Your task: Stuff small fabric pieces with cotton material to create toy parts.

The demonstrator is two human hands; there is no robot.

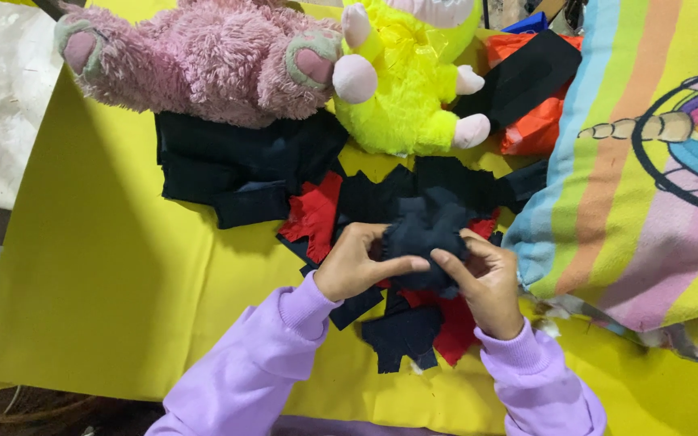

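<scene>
Bunching a dark navy fabric wad (426, 234) above the scrap pile (414, 323) | our left hand (357, 262) and right hand (486, 278) pinch it, fingers closed | we judge even, tight gathering keeps it compact on the yellow surface (123, 266).

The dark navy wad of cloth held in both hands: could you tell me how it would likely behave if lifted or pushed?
The dark navy wad looks crumpled and bunched between the left hand and right hand, so it is probably floppy and would squash rather than roll. It seems made of thin scraps like the red pieces nearby, so it is likely light.
</scene>
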